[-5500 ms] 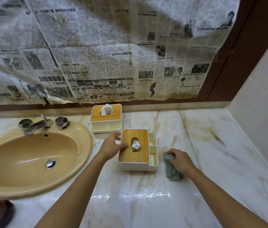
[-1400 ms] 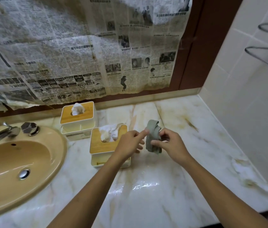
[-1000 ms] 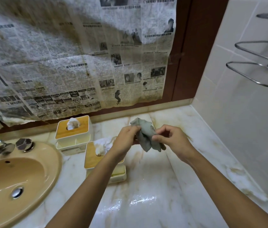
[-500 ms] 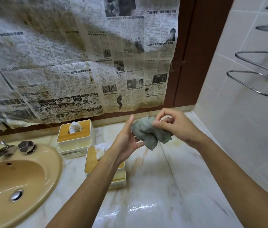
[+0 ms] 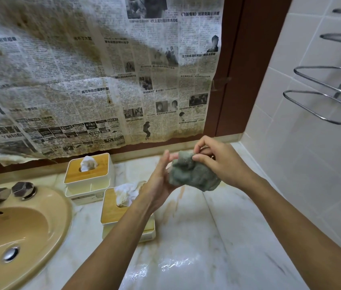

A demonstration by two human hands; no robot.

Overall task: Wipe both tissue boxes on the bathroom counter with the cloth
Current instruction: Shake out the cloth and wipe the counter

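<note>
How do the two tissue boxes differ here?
The far tissue box stands by the back wall; the near tissue box sits in front of it, offset right. The far box's tissue is a small upright tuft; the near box's spreads wide and crumpled. The far box is clear of the arms; the left forearm covers part of the near box. Both have white bodies and wooden lids.

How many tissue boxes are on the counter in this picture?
2. The back tissue box stands beside the sink; the near tissue box stands in front of it, partly hidden by the left forearm.
</note>
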